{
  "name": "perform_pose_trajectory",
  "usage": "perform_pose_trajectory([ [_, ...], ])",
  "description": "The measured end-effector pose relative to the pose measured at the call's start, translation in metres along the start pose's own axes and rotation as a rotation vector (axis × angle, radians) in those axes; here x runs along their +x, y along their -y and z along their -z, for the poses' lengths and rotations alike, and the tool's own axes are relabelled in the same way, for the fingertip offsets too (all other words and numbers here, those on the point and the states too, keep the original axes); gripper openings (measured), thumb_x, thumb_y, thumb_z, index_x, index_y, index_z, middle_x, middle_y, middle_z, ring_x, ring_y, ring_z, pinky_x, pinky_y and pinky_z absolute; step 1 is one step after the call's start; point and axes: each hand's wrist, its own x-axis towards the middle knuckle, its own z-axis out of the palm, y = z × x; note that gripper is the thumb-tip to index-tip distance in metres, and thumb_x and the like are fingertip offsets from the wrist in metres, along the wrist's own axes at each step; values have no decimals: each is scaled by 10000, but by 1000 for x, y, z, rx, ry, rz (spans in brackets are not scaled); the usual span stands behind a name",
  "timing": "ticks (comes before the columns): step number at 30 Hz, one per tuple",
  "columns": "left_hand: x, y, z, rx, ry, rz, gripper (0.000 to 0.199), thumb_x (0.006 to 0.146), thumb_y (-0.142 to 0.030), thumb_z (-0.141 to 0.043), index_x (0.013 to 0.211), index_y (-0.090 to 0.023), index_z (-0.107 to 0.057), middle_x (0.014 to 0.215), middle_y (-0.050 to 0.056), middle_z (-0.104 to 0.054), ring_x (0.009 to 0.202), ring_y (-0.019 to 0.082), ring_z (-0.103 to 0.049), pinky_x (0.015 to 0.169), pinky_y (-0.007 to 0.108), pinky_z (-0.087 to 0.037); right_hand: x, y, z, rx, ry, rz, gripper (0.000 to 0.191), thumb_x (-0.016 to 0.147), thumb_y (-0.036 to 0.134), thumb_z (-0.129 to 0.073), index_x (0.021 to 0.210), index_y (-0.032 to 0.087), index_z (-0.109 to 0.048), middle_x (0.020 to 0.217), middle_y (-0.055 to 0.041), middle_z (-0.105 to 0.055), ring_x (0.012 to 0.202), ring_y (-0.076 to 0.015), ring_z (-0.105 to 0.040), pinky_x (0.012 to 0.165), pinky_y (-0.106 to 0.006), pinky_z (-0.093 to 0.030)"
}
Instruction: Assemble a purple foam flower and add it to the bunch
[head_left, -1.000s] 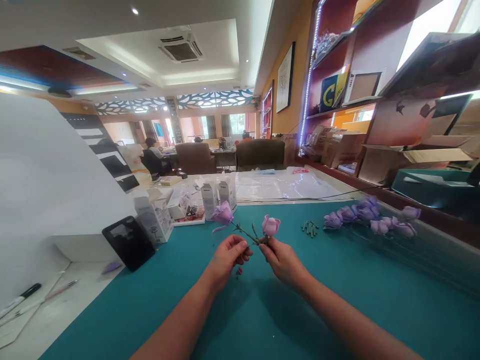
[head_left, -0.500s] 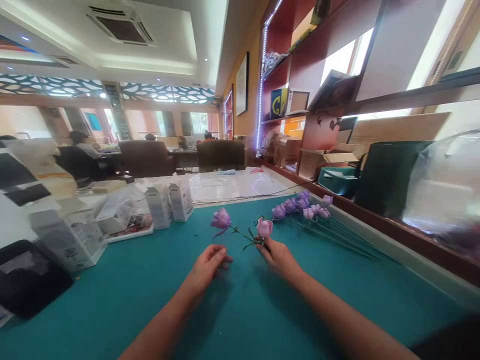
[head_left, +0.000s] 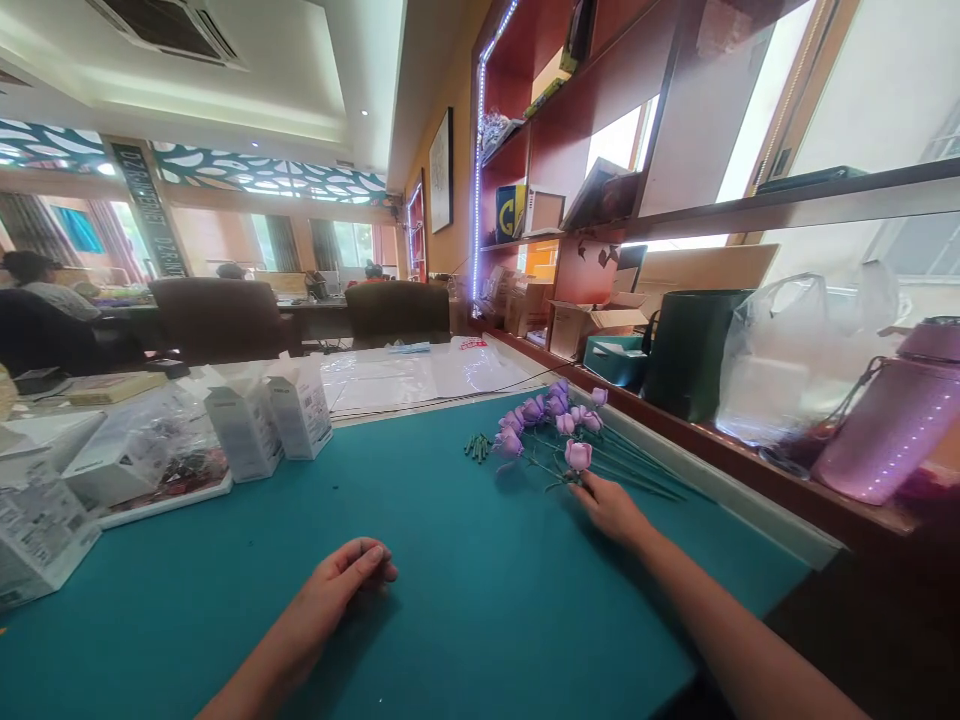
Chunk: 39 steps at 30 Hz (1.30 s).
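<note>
My right hand [head_left: 611,508] is closed around the stem of an artificial flower with a pink-purple bloom [head_left: 578,456], close beside a bunch of purple flowers [head_left: 556,400] lying on the teal mat [head_left: 435,560]. Another purple bloom [head_left: 508,441] reaches left from the same place. Small green pieces [head_left: 478,447] lie in a cluster left of the blooms. Over the mat at centre left, my left hand [head_left: 358,572] has its fingers curled together, with nothing visible in them.
White boxes [head_left: 300,415] and a plastic-wrapped tray [head_left: 169,508] stand at the left. Behind the mat lies white plastic sheeting [head_left: 420,372]. A pink bottle [head_left: 892,415] and a plastic bag [head_left: 780,360] are on the right ledge. A person [head_left: 45,285] sits far left.
The view has turned right. My right hand has carried the held flower right, up to the bunch. My left hand's fingers have drawn closer together. The green pieces now show fully.
</note>
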Motion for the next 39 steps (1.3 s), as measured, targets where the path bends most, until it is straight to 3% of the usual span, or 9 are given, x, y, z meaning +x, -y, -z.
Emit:
perform_pose_trajectory([
  [6, 5, 1, 0, -32, -28, 73, 542, 483, -637, -743, 745, -190, -585, 746, 54, -671, 655, 158, -584, 583, 237, -438, 4, -22, 15, 10, 49, 1, 373, 882, 411, -369, 1070, 201, -614, 850, -69, -693, 780, -235, -626, 686, -303, -417],
  [11, 6, 6, -2, -52, -99, 31, 476, 566, -612, -714, 773, -197, -607, 754, 46, -680, 668, 155, -605, 604, 237, -474, 12, -36, 19, 27, 83, 21, 362, 875, 393, -390, 1083, 197, -612, 942, -80, -696, 862, -240, -626, 750, -313, -427],
  [23, 17, 12, 6, -4, -51, 93, 512, 500, -612, -750, 768, -201, -604, 758, 49, -668, 690, 187, -627, 597, 254, -506, 32, -53, 27, 94, 176, 57, 287, 858, 331, -470, 977, 173, -678, 1085, -86, -680, 973, -233, -603, 854, -330, -441],
  [27, 14, 12, 3, 1, -100, 68, 478, 547, -610, -723, 788, -211, -615, 787, 50, -672, 742, 196, -635, 625, 255, -515, 35, -54, 30, 92, 193, 52, 249, 845, 319, -495, 914, 188, -696, 961, -61, -706, 883, -222, -612, 806, -328, -454],
  [33, 14, 12, 4, 15, -81, 95, 479, 562, -624, -705, 802, -217, -628, 802, 51, -662, 772, 210, -631, 639, 271, -520, 31, -50, 31, 52, 169, 17, 279, 863, 360, -467, 875, 182, -681, 877, -56, -679, 772, -194, -592, 679, -292, -436],
  [39, 22, 18, 8, 17, -74, 125, 535, 457, -650, -734, 737, -211, -617, 747, 54, -646, 720, 209, -607, 604, 276, -501, 27, -47, 29, 23, 118, 19, 300, 850, 405, -478, 840, 176, -672, 846, -61, -663, 762, -194, -589, 668, -283, -420],
])
